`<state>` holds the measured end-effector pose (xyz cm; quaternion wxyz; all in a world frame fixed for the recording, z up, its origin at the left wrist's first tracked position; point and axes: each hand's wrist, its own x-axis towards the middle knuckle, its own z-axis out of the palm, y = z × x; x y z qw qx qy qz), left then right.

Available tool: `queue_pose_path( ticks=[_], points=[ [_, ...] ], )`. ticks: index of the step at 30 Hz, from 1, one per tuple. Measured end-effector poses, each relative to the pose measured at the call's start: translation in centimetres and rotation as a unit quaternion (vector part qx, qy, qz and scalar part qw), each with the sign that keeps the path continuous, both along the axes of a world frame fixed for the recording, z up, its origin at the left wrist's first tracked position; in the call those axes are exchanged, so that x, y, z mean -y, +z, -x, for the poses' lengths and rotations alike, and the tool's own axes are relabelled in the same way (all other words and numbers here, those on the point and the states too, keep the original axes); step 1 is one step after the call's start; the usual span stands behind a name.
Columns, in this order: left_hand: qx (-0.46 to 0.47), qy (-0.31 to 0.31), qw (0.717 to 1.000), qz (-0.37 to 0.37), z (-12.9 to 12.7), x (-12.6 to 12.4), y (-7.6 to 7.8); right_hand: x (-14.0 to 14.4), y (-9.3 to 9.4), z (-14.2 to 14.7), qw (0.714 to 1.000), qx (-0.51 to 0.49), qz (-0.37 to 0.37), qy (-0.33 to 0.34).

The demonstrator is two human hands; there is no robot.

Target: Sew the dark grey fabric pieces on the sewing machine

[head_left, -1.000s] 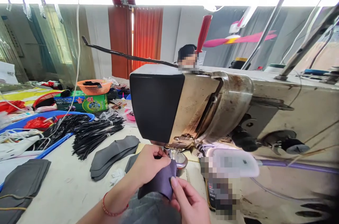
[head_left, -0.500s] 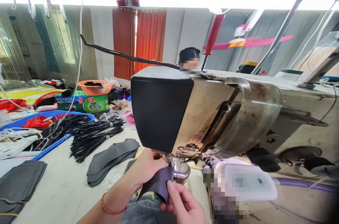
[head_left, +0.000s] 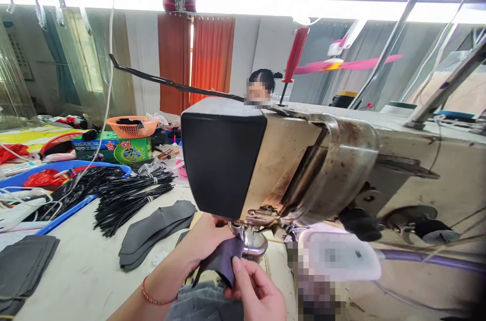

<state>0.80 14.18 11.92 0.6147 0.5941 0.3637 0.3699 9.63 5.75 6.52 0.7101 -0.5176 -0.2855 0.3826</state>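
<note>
A dark purplish-black piece of material [head_left: 218, 262] lies bent under the sewing machine [head_left: 224, 159], its upper edge by the presser foot. My left hand [head_left: 208, 240], with a beaded bracelet on its wrist, presses the piece from the left, thumb on top; its fingertips are partly hidden under the machine head. At the piece's lower right edge, my right hand [head_left: 256, 283] pinches it between thumb and fingers. The metal presser foot [head_left: 237, 230] and a rounded metal part [head_left: 256, 245] stand close to both hands. Grey fabric [head_left: 207, 303] shows below the piece.
Dark cut pieces [head_left: 155, 232] lie stacked left of my hands, with another stack [head_left: 25, 265] further left. Behind are bundled black strips [head_left: 132, 199], a blue tray [head_left: 72, 219] and an orange basket [head_left: 131, 127]. A screwdriver [head_left: 296, 55] stands upright atop the machine. Someone [head_left: 261, 83] sits beyond.
The whole view has shifted slightly, so the machine and table appear further left. Both hands keep their hold on the dark piece, which bows a little more at its lower edge.
</note>
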Motion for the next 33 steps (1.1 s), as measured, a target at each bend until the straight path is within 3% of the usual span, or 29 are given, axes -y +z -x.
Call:
queue_pose_path(
  ticks=[11, 17, 26, 33],
  points=[
    [0.028, 0.023, 0.999, -0.003, -0.3, -0.6, -0.6, -0.4, 0.8, -0.4, 1.000, -0.010, 0.002, -0.005],
    [0.014, 0.043, 0.999, -0.022, -0.3, -0.8, -0.8, -0.4, 1.0, -0.2, 0.998, -0.062, -0.002, 0.014],
    [-0.016, 0.052, 0.998, -0.039, -0.2, -0.9, -1.0, 0.2, 1.5, -0.3, 0.998, -0.054, 0.012, 0.031],
    [0.010, -0.017, 1.000, -0.004, 0.7, -0.5, -0.5, 0.4, 1.4, -0.3, 0.998, -0.062, -0.002, 0.032]
  ],
)
